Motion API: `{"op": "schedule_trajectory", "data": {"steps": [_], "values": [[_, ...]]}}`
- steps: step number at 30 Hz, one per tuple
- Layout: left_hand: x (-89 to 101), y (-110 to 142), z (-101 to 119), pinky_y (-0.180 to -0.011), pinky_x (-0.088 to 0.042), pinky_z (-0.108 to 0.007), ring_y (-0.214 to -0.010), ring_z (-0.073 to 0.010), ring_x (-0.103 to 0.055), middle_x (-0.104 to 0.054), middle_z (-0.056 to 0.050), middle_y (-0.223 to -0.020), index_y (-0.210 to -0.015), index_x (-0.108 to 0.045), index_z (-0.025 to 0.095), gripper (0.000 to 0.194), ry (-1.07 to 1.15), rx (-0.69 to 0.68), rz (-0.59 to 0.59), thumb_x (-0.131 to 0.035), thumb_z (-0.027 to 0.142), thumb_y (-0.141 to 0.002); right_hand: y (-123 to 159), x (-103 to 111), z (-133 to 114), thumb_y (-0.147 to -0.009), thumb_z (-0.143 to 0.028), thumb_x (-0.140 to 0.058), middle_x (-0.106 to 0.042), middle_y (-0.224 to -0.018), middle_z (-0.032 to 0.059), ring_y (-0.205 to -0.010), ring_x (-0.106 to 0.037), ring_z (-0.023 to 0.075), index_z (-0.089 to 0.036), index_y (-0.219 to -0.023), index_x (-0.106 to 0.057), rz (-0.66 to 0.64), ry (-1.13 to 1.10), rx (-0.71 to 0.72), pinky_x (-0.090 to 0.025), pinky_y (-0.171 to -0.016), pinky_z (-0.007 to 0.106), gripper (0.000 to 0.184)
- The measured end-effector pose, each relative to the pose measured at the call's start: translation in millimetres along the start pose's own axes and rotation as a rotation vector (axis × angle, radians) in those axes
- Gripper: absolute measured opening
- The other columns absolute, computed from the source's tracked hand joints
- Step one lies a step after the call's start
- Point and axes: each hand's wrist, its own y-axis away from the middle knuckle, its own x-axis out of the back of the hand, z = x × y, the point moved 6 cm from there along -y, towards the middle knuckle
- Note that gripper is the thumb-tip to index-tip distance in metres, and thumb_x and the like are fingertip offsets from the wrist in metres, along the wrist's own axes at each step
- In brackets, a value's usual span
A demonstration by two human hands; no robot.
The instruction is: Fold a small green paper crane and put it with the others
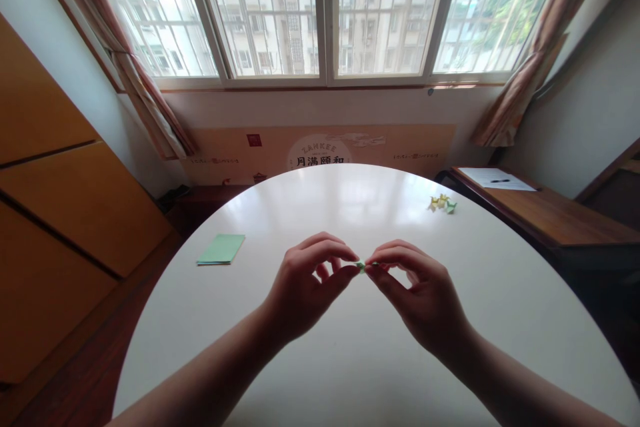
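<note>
Between my two hands, over the middle of the white round table (320, 373), is a small piece of folded green paper (361, 266). My left hand (315, 273) pinches its left side between thumb and fingertips. From the right, my right hand (415, 280) pinches the other side the same way. The fingertips cover most of the paper, so its folded shape cannot be made out. Farther back on the right lie several small folded paper figures, yellow ones (440, 201) and a green one (451, 207).
A stack of green paper sheets (221, 249) lies at the table's left. Beyond the right edge stands a wooden desk (560, 213) with a white sheet (493, 179) and a dark pen (500, 181). An orange-brown cabinet (75, 213) is at the left, a barred window (325, 13) behind.
</note>
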Motion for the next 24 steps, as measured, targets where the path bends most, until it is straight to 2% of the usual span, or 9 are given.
{"op": "schedule_trajectory", "data": {"steps": [6,17,24], "values": [[-0.1,0,2,-0.054,-0.050,-0.016,-0.068,-0.0093,-0.061,-0.065,-0.003,-0.083,-0.083,-0.069,0.017,0.009,0.011,0.003,-0.026,-0.065,0.011,-0.088,-2,1,-4,-0.088,-0.016,-0.071,-0.067,-0.086,0.0026,-0.080,-0.063,0.0162,-0.023,-0.088,-0.070,0.004,-0.004,0.040,-0.053,-0.071,0.030,0.007],[0.5,3,-6,-0.051,-0.047,-0.018,-0.067,-0.0099,-0.061,-0.064,-0.001,-0.083,-0.082,-0.070,0.020,0.008,0.139,0.090,0.041,-0.066,0.018,-0.090,-1,6,-9,-0.087,-0.014,-0.072,-0.067,-0.085,0.0015,-0.079,-0.063,0.0158,-0.024,-0.089,-0.070,0.049,0.011,0.076,-0.053,-0.071,0.030,0.010],[1.4,5,-9,-0.053,-0.046,-0.020,-0.070,-0.0119,-0.060,-0.064,-0.002,-0.081,-0.082,-0.069,0.020,0.007,0.166,0.123,0.080,-0.067,0.020,-0.089,-2,4,-12,-0.086,-0.012,-0.072,-0.067,-0.082,0.0009,-0.076,-0.064,0.0147,-0.024,-0.086,-0.069,0.031,-0.023,0.096,-0.052,-0.066,0.028,0.012]]}}
